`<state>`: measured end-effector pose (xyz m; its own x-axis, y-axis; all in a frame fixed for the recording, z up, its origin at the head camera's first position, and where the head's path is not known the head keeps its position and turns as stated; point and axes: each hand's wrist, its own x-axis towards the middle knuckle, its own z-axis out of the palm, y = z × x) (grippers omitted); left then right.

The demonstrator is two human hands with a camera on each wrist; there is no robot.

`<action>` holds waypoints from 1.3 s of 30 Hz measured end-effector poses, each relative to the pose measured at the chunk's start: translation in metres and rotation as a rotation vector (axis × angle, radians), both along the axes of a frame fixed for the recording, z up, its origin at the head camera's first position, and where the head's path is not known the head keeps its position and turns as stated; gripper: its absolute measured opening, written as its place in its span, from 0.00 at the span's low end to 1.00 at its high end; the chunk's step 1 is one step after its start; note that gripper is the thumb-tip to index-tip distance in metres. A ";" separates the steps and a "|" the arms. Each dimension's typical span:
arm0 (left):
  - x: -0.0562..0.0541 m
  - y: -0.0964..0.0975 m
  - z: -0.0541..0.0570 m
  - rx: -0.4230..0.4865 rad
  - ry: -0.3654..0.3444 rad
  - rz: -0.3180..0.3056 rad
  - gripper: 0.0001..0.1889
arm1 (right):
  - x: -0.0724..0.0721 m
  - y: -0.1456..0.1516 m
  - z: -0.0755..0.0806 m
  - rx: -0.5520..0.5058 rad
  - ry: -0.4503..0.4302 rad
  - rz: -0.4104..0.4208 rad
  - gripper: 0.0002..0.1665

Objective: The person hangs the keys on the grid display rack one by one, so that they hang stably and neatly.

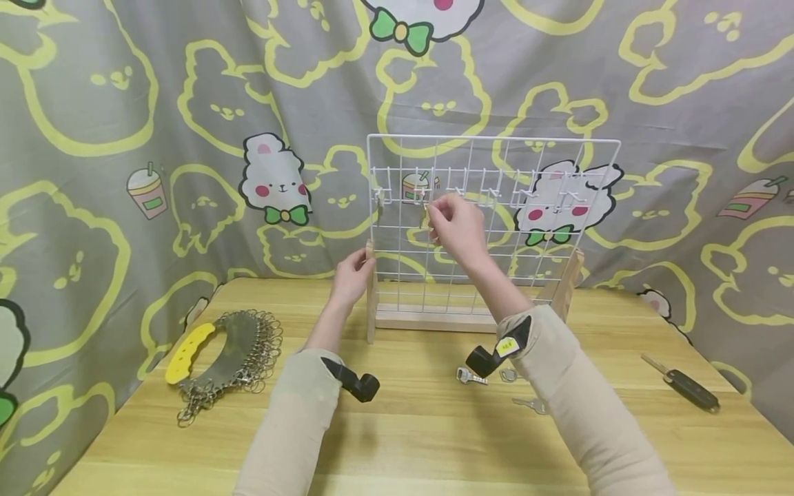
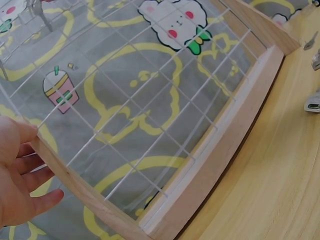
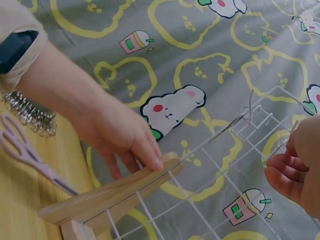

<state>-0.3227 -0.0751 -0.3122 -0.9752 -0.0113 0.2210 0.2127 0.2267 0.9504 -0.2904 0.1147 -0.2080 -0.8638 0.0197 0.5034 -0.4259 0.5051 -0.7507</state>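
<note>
A white wire grid rack (image 1: 471, 251) with hooks stands in a wooden base on the table. My left hand (image 1: 352, 279) holds the top of its left wooden post (image 1: 371, 303), thumb and fingers on either side, as the left wrist view (image 2: 22, 172) also shows. Up at the second hook from the left, my right hand (image 1: 459, 224) pinches a key (image 1: 424, 215) with its fingertips; a small ring (image 3: 284, 142) shows beside them in the right wrist view. Another key (image 1: 380, 210) hangs by its ring from the leftmost hook.
Left on the table lies a large key ring holder (image 1: 238, 344) with a yellow handle and many small rings. Several loose keys (image 1: 471, 376) lie before the rack, and a black car key (image 1: 691, 390) at right. Scissors (image 3: 30, 155) lie beside the rack. A patterned curtain hangs behind.
</note>
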 end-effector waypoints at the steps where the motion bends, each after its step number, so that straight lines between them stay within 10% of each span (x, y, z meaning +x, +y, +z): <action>1: 0.000 0.000 0.000 -0.001 0.000 0.002 0.23 | 0.001 0.002 -0.003 0.001 0.002 0.003 0.09; 14: 0.000 -0.001 0.003 -0.011 -0.006 0.002 0.24 | 0.017 0.052 -0.060 0.097 -0.076 0.085 0.10; 25: -0.002 -0.001 0.002 -0.009 -0.005 0.005 0.23 | 0.042 0.091 -0.140 0.179 -0.191 0.153 0.08; 39: -0.002 -0.001 -0.001 -0.004 0.008 0.002 0.24 | 0.068 0.090 -0.198 0.325 -0.220 0.299 0.07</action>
